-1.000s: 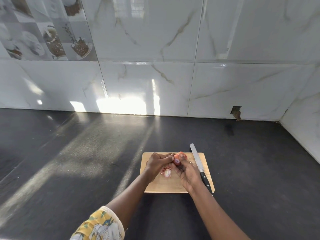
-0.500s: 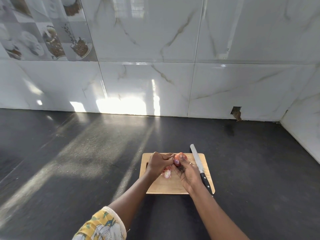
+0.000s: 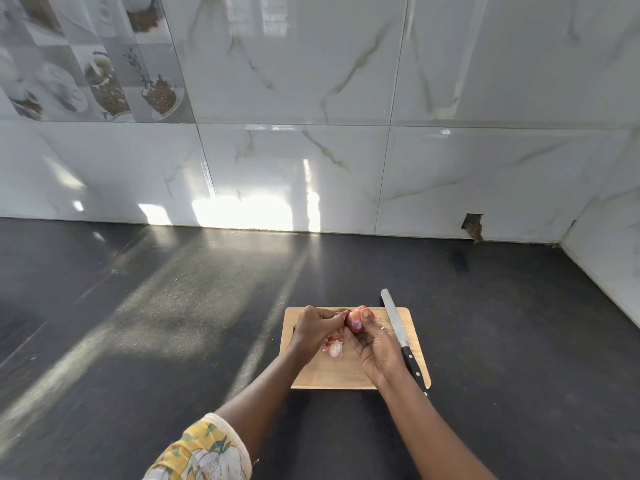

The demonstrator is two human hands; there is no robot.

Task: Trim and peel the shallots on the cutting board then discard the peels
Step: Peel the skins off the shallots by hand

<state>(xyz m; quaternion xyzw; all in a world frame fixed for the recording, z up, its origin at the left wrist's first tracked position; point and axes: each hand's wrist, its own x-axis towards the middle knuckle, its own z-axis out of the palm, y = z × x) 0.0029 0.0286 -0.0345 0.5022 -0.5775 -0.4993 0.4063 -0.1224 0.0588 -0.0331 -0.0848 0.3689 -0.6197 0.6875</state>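
Note:
Above the wooden cutting board (image 3: pixel 322 375) my right hand (image 3: pixel 379 348) grips a reddish shallot (image 3: pixel 356 320), its cut end facing me. My left hand (image 3: pixel 315 329) has its fingertips curled against the shallot's left side, pinching at its skin. A pale peeled shallot (image 3: pixel 335 348) lies on the board beneath my hands with pink scraps of peel (image 3: pixel 332 339) beside it. A knife (image 3: pixel 398 330) with a black riveted handle rests along the board's right edge, blade pointing away from me.
The board sits on a dark countertop (image 3: pixel 173 323) lit by streaks of sunlight. A white marbled tile wall (image 3: pixel 311 150) runs behind, with a side wall (image 3: pixel 609 258) at the right corner.
Both hands stayed over the board. The shallot has turned a little in my right hand while my left fingers worked at its side.

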